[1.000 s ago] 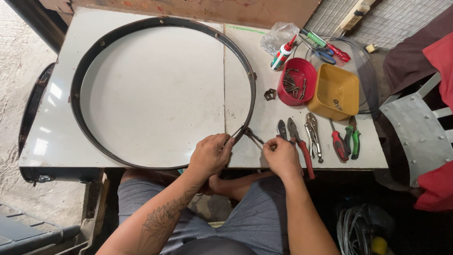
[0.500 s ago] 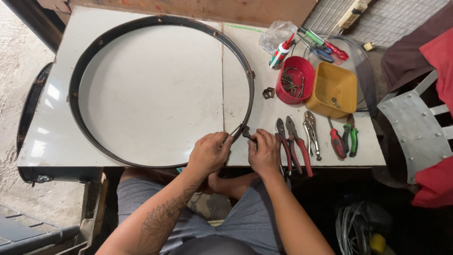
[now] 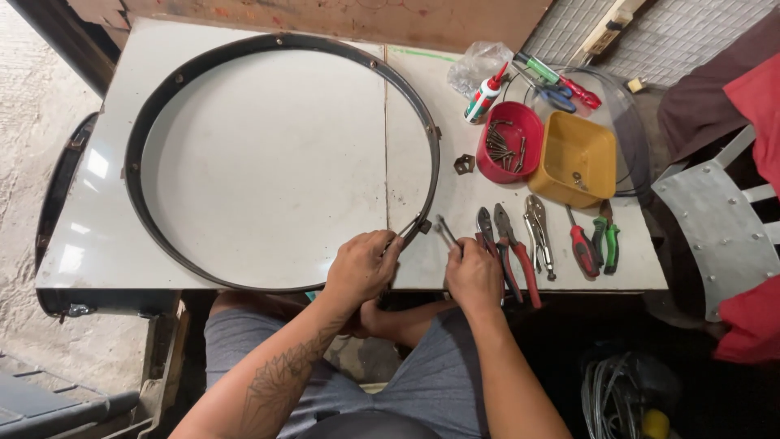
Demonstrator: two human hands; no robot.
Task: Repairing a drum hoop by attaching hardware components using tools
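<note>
Landmark: a large dark metal hoop lies flat on the white worktop; every place below is told from this hoop.
Left hand: your left hand is clenched on the hoop's near right rim, thumb and fingers pinching the band just beside a small bolted bracket. Keep that pinch firm so the band does not slide or spring on the worktop.
Right hand: your right hand, just right of the hoop's near edge, grasps a thin metal tool whose tip points at the bracket. What kind of tool it is cannot be told. Keep the tip square to the fastener and press along its line, not sideways.
Tools right of the hoop: pliers, locking pliers and screwdrivers lie in a row, close to your right hand.
Far right of the hoop: a red bowl of screws and a yellow tub.
</note>
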